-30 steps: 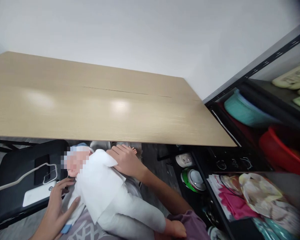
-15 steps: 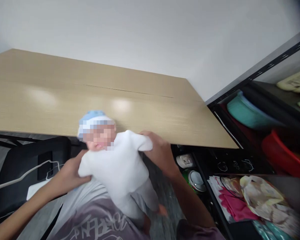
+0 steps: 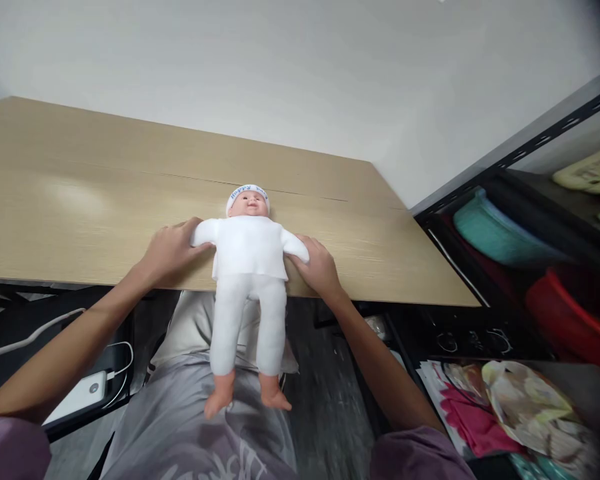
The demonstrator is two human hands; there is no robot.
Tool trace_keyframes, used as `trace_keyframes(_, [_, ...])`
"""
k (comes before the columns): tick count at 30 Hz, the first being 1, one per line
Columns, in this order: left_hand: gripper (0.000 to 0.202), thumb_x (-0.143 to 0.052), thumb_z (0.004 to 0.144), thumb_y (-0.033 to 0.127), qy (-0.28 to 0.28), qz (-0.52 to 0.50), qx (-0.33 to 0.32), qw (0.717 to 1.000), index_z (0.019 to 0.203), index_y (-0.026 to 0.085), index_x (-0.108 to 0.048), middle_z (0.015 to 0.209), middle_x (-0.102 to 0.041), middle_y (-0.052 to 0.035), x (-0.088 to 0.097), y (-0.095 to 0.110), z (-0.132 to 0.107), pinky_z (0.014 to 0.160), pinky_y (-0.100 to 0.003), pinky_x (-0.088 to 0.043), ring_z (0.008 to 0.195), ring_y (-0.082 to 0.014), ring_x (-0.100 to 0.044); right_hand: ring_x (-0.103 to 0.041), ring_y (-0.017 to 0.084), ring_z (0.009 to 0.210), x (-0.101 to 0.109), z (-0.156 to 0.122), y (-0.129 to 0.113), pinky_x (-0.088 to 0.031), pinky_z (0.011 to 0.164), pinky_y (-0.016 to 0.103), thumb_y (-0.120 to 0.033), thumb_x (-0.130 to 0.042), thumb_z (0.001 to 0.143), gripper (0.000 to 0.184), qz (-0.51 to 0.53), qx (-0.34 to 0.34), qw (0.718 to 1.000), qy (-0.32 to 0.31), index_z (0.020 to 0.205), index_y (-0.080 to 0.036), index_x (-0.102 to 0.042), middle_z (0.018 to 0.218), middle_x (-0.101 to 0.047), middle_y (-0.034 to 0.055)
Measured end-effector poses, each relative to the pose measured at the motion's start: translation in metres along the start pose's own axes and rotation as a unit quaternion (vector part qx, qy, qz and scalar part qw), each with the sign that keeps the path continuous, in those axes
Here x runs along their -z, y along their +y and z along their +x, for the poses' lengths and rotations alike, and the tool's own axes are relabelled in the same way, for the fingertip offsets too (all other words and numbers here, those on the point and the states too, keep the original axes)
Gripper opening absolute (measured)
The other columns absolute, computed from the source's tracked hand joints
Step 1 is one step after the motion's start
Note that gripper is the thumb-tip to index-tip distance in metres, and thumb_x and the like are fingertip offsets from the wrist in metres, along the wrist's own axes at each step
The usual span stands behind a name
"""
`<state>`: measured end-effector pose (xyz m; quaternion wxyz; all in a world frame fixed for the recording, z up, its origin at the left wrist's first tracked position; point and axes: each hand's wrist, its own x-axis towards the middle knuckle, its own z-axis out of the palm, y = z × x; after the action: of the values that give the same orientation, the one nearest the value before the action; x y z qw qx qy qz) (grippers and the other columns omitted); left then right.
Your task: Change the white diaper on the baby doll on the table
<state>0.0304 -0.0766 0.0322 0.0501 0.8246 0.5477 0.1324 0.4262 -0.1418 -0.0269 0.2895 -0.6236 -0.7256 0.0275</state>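
Observation:
A baby doll point(image 3: 251, 247) in a white top and white trousers lies face up, its head and torso on the wooden table point(image 3: 105, 193). Its legs stick out past the front edge, with the bare feet above my lap. The doll wears a white cap with blue lettering. My left hand point(image 3: 173, 250) grips the sleeved arm on the left of the picture, thumb below and fingers above. On the other side, my right hand point(image 3: 317, 267) holds the other sleeve end, its fingers partly hidden behind it.
A dark shelf rack at the right holds a teal basin point(image 3: 500, 230), a red basin point(image 3: 570, 313), pink cloth point(image 3: 473, 417) and a crumpled plastic bag point(image 3: 530, 400). Left of my lap, a black chair carries a white device point(image 3: 83, 397) with a cable. A wall stands behind the table.
The doll has moved from over my lap up and forward onto the table, turning from tilted to nearly straight. Both hands have travelled with it, still holding its arms.

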Motion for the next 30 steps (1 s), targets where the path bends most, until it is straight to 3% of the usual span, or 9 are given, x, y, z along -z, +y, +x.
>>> trace_keyframes(3, [0.061, -0.053, 0.109, 0.064, 0.006, -0.002, -0.019, 1.000, 0.148, 0.019, -0.066, 0.137, -0.081, -0.0205, -0.015, -0.014, 0.030, 0.090, -0.043, -0.053, 0.114, -0.0414, -0.079, -0.072, 0.038, 0.130, -0.019, 0.027, 0.000, -0.059, 0.112, 0.052, -0.052, -0.054, 0.116, 0.049, -0.009, -0.017, 1.000, 0.018, 0.152, -0.023, -0.067, 0.141, -0.078, 0.0171])
trace_keyframes(10, [0.070, -0.045, 0.112, 0.064, 0.048, 0.036, -0.042, 0.997, 0.157, 0.012, -0.060, 0.139, -0.076, -0.0265, -0.046, -0.052, 0.100, 0.105, -0.049, -0.050, 0.124, -0.0444, -0.072, -0.068, 0.038, 0.128, -0.058, 0.097, 0.015, -0.057, 0.112, 0.052, -0.051, -0.046, 0.118, 0.053, -0.044, -0.015, 0.998, 0.033, 0.155, -0.019, -0.066, 0.140, -0.077, 0.0200])
trace_keyframes(21, [0.076, -0.045, 0.110, 0.073, 0.109, 0.028, -0.058, 0.992, 0.152, 0.011, -0.062, 0.133, -0.078, -0.0249, -0.063, -0.092, 0.212, 0.103, -0.049, -0.050, 0.124, -0.0448, -0.071, -0.068, 0.040, 0.121, -0.098, 0.198, 0.061, -0.059, 0.105, 0.053, -0.054, -0.046, 0.118, 0.056, -0.071, 0.004, 0.995, 0.076, 0.159, -0.021, -0.065, 0.134, -0.077, 0.0195])
trace_keyframes(30, [0.074, -0.044, 0.111, 0.075, 0.136, 0.043, -0.036, 0.989, 0.151, 0.016, -0.064, 0.137, -0.074, -0.0236, -0.076, -0.111, 0.275, 0.110, -0.051, -0.042, 0.125, -0.0431, -0.065, -0.067, 0.041, 0.119, -0.123, 0.268, 0.086, -0.059, 0.103, 0.054, -0.061, -0.042, 0.119, 0.060, -0.089, 0.012, 0.992, 0.086, 0.158, -0.022, -0.064, 0.131, -0.075, 0.0203])
